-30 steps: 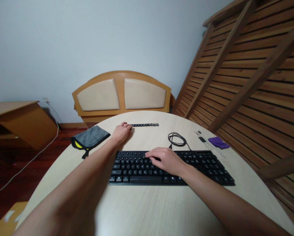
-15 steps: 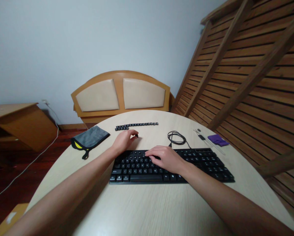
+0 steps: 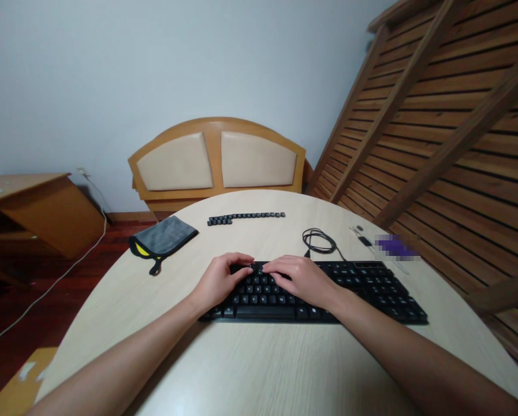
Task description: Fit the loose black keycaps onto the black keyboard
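Observation:
A black keyboard (image 3: pixel 265 312) lies on the round table, with letter keys on it and its upper left partly covered by my hands. My left hand (image 3: pixel 220 283) is over its upper left part, thumb and forefinger closed around a small black keycap (image 3: pixel 251 267) at the top row. Close beside it, my right hand (image 3: pixel 302 278) rests on the keyboard, fingertips at the top row and thumb apart from the fingers, holding nothing that shows. Beyond the keyboard, several loose black keycaps (image 3: pixel 259 215) stand in a line, with a short second row at the left end.
A grey cloth (image 3: pixel 166 237) with a yellow lining and black loop lies at left on the pale table (image 3: pixel 259 370). Behind the keyboard sits a coiled black cable (image 3: pixel 319 241). Thin tools (image 3: pixel 365 241) and a blurred purple item (image 3: pixel 396 247) lie at right.
My left hand has come from beyond the keyboard, near the keycap line, back to its top row with the keycap. My right hand stays on the keyboard. The view has shifted slightly.

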`<control>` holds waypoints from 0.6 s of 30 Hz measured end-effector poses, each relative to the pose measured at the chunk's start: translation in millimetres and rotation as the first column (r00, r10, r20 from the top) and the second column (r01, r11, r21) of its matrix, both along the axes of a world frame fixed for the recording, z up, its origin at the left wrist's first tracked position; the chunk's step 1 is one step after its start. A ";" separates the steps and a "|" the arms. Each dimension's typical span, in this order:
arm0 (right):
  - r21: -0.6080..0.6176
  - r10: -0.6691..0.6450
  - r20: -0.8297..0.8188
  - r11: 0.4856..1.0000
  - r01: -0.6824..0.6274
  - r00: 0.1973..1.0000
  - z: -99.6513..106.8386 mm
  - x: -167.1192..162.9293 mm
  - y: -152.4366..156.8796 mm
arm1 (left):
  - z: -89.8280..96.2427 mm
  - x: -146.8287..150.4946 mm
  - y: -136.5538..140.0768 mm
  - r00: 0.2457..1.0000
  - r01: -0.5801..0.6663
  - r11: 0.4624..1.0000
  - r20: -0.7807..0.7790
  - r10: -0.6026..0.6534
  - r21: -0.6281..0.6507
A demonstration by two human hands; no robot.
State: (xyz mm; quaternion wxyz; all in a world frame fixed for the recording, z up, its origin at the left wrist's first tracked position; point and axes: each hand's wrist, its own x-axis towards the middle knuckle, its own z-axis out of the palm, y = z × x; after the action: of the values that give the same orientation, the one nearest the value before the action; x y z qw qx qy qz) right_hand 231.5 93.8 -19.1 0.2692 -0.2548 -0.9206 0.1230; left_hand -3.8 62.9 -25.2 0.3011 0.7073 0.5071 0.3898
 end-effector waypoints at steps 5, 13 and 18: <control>0.004 0.003 -0.017 1.000 -0.003 1.000 -0.6 0.3 -0.2 | 1.5 -0.9 -3.0 1.000 -0.005 1.000 -0.017 0.005 -0.028; -0.001 0.004 -0.016 1.000 -0.004 1.000 0.1 0.6 -1.1 | -1.2 -3.7 -5.7 0.992 -0.018 0.999 -0.128 0.021 0.029; 0.001 0.004 -0.011 1.000 -0.004 1.000 1.5 0.0 -0.9 | 0.0 -2.9 -7.8 0.986 0.050 0.991 -0.162 -0.029 0.128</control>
State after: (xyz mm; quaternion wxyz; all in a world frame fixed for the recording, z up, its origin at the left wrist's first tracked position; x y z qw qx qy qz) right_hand 231.5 92.9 -17.6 0.2740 -0.2523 -0.9197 0.1243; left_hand -6.7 55.2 -25.2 0.2197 0.7645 0.4887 0.3583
